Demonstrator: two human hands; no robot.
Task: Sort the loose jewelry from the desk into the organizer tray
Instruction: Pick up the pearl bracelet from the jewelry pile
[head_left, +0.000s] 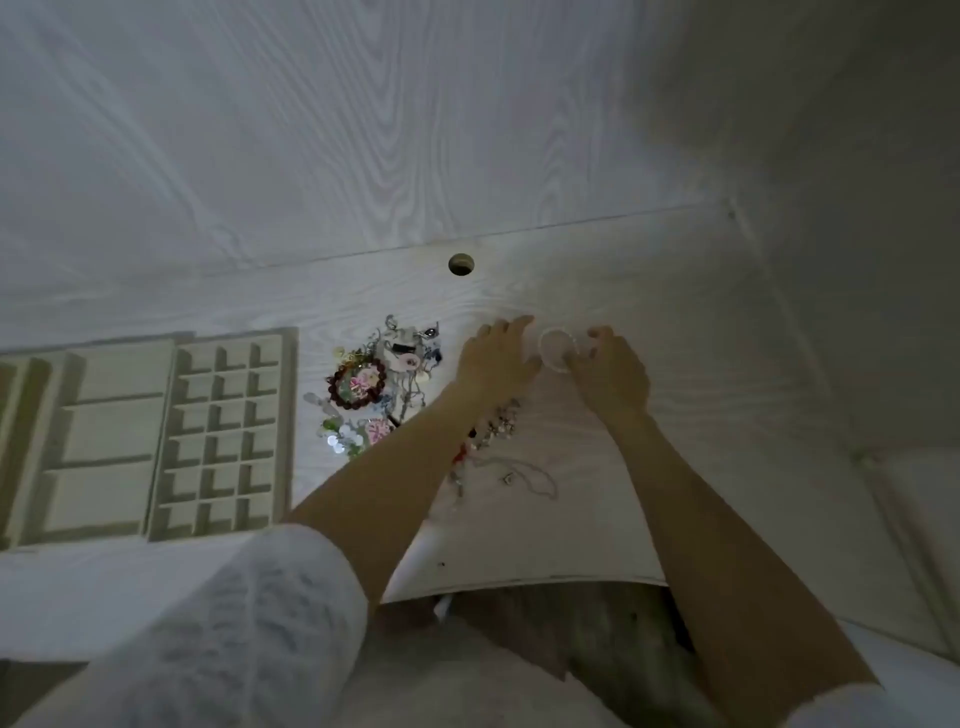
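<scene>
A pale beaded bracelet (557, 349) lies between my two hands on the white desk. My right hand (613, 375) pinches its right side with curled fingers. My left hand (498, 358) lies beside its left edge with fingers stretched forward; whether it touches the bracelet I cannot tell. A heap of loose jewelry (384, 384) sits left of my hands, with a dark red bead bracelet (358, 384), pink flower pieces and chains. A thin chain (524, 475) lies between my forearms. The beige organizer tray (171, 447) stands at the left, its compartments holding nothing.
A round cable hole (461, 264) is in the desk (675, 322) behind the jewelry. The desk meets a white wood-grain wall at the back and a side panel on the right. The desk's front edge curves in near my body.
</scene>
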